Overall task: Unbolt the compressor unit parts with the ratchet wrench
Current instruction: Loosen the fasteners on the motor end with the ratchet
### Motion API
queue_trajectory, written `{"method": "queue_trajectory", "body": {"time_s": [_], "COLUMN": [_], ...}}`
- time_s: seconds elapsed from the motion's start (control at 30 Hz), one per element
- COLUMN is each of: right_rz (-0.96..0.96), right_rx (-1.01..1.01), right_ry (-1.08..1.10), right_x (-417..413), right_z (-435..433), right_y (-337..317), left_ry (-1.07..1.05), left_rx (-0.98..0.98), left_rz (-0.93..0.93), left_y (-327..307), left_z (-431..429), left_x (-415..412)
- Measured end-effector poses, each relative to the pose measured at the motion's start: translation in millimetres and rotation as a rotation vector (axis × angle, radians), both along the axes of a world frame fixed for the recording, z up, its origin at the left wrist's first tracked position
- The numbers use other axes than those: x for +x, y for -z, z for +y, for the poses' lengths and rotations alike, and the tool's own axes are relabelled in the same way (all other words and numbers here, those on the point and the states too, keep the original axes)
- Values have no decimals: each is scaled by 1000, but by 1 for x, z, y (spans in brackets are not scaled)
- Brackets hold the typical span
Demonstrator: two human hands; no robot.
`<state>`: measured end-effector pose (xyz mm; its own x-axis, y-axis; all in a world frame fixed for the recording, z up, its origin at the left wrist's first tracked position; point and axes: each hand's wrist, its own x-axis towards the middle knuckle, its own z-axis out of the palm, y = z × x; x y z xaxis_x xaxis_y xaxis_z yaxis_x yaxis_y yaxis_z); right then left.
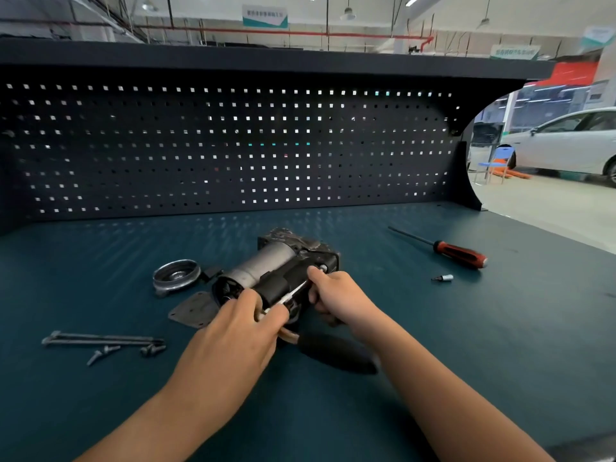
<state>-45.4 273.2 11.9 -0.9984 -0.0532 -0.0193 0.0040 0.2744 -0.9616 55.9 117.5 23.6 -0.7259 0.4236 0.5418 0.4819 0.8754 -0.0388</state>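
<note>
compressor [276,258] mid-bench, 12 o'clock of both hands | left hand [240,328] clenched on wrench [293,292] shaft, for leverage | right hand [336,295] at 3 o'clock of it grasps compressor, thumb beside wrench head, likely steadying

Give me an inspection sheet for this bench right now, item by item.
Surface: teal bench top, flat.
Job's things: compressor unit on its side mid-bench; ratchet wrench against it.
Clutter: round cover, gasket plate, long bolts and screws at left; screwdriver and socket bit at right; black handle by the wrists, what it belongs to unclear.
Hands: left hand grips the wrench; right hand holds the compressor's end at the wrench head.
Cables: nothing seen.
Surroundings: pegboard behind; white car beyond, right.
</note>
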Motion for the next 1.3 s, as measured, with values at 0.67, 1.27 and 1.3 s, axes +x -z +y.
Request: {"method": "queue_trajectory", "body": {"time_s": [0.67, 1.27, 1.3], "right_rz": [316, 316, 312], "right_rx": [-142, -83, -76], "right_ry": [-101, 9, 9], "right_x": [-36, -36, -36], "right_z": [46, 44, 43], "right_y": [32, 33, 33], "left_ry": [-27, 32, 32], "left_rx": [821, 1136, 1267], "left_rz": [-500, -643, -729], "left_y": [3, 13, 13], "left_z": [7, 15, 15], "left_x": [-12, -18, -19]}}
